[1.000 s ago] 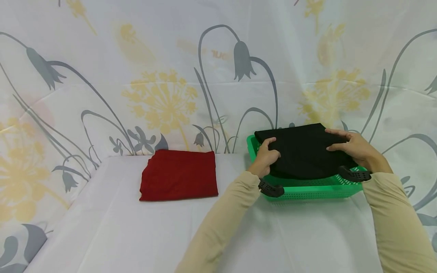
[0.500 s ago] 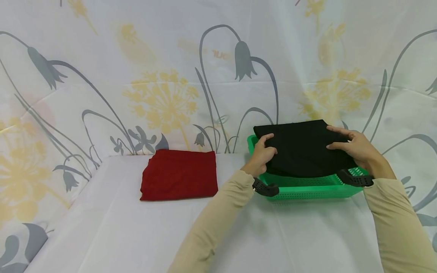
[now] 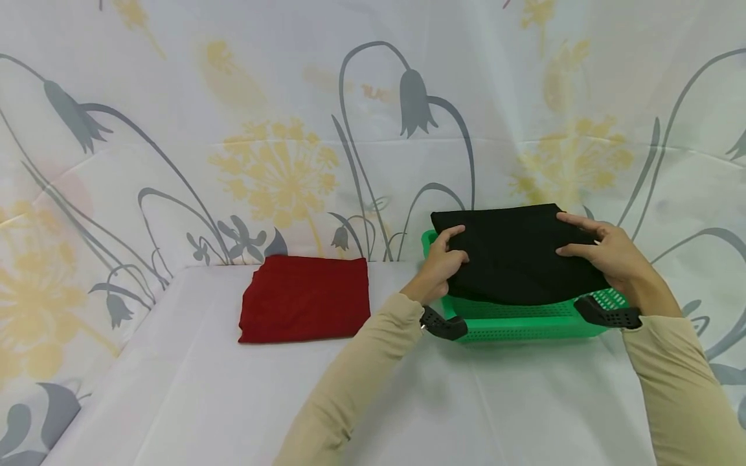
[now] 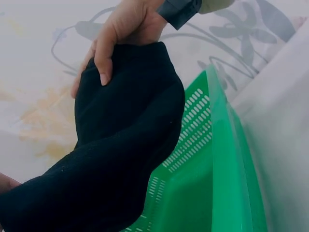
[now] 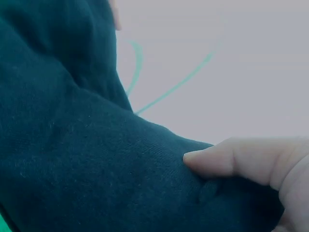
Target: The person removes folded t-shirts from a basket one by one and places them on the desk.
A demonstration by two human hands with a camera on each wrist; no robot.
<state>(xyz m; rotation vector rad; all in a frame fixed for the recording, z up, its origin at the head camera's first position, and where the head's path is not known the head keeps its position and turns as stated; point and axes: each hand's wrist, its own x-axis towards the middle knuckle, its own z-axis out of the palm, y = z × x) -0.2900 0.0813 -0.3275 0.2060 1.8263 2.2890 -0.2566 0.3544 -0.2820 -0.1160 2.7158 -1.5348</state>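
A folded black cloth (image 3: pixel 519 255) is held up between both hands above a green basket (image 3: pixel 524 329). My left hand (image 3: pixel 438 266) grips its left edge, the thumb and a finger lying on top. At the opposite edge, my right hand (image 3: pixel 614 255) pinches the cloth, with thumb and index finger spread over its upper face. The left wrist view shows the black cloth (image 4: pixel 130 111) sagging between the hands beside the perforated basket wall (image 4: pixel 193 116). In the right wrist view the right thumb (image 5: pixel 212 162) presses on the dark fabric. The fingers under the cloth are hidden.
To the left of the basket, a folded red cloth (image 3: pixel 305 299) lies flat on the white-covered table (image 3: pixel 192 388). Behind the table hangs a curtain (image 3: pixel 262 84) with a grey and yellow flower print.
The black cloth has risen slightly above the basket, its left end shifting a little left with the left hand. The right hand moved little. The red cloth and the basket have stayed put.
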